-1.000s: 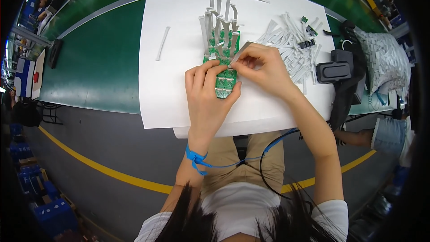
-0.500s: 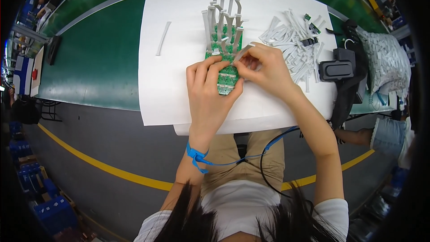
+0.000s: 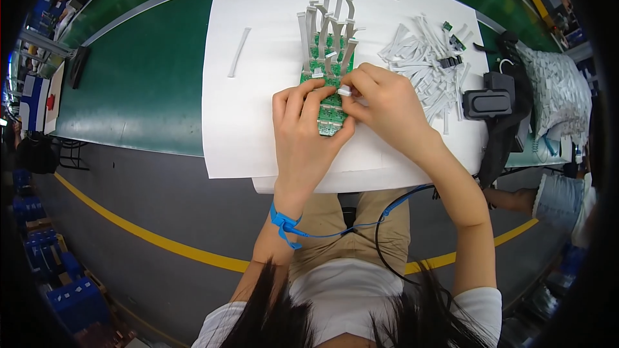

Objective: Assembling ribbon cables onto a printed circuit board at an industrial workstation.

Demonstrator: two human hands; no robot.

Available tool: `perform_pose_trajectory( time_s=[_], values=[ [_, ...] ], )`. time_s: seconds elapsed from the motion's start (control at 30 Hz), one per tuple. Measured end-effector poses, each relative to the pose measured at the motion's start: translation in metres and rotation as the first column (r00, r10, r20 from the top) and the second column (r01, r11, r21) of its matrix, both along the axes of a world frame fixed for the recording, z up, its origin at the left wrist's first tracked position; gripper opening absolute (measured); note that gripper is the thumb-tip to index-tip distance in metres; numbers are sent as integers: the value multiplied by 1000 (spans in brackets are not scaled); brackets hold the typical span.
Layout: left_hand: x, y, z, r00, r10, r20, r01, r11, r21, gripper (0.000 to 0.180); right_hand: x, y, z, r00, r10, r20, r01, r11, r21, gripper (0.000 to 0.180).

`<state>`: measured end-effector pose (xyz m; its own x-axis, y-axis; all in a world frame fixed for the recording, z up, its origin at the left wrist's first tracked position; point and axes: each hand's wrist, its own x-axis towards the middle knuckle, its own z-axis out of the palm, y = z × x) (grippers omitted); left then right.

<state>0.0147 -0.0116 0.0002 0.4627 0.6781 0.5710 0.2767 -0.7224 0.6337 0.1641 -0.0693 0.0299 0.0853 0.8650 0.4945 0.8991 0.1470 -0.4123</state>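
A green circuit board panel (image 3: pixel 331 115), made of several small boards, lies on white paper. Short grey-white ribbon cables (image 3: pixel 322 32) with connectors stand up from its far rows. My left hand (image 3: pixel 303 119) rests over the panel's near left side, fingers curled on it and thumb by its right edge, holding it. At the panel's right edge, my right hand (image 3: pixel 380 93) pinches a ribbon cable, whose white connector (image 3: pixel 345 91) shows at the fingertips. Most of this cable is hidden by the fingers. A blue wrist strap (image 3: pixel 284 224) circles my left wrist.
Right of the panel lies a heap of loose ribbon cables (image 3: pixel 422 67), with a black device (image 3: pixel 485 103) beside it. Single cables lie at the left (image 3: pixel 239 53) and far side. A bulging clear bag (image 3: pixel 554 84) sits at the far right. Another person's arm (image 3: pixel 512 200) shows there.
The cable in my right hand has turned: it stuck up past the fingers before, and now its white connector shows at the fingertips. My left hand stays on the panel.
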Motion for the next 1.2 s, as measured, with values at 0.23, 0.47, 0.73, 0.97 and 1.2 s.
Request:
perform_pose_trajectory(
  time_s=[0.23, 0.47, 0.73, 0.97, 1.2],
  values=[
    [-1, -1, 2, 1000, -7, -16, 7, 1000, -9, 46, -14, -3, 4, 985, -109, 134, 112, 994, -11, 12],
    [0, 0, 0, 1000, -4, 4, 4, 1000, 19, 44, 7, 3, 10, 1000, 17, 24, -14, 991, -133, 13],
    [0, 0, -2, 1000, 0, 8, 0, 1000, 28, 42, 26, 0, 8, 947, 111, -303, -172, 968, -182, 15],
    [0, 0, -1, 1000, 8, 1, -8, 1000, 24, 41, 24, 5, 17, 965, 195, -174, -221, 964, -146, 18],
    [0, 0, 1, 1000, -5, -1, 5, 1000, -12, 42, 18, 12, 25, 969, 142, -202, -188, 954, -231, 15]
  ],
)
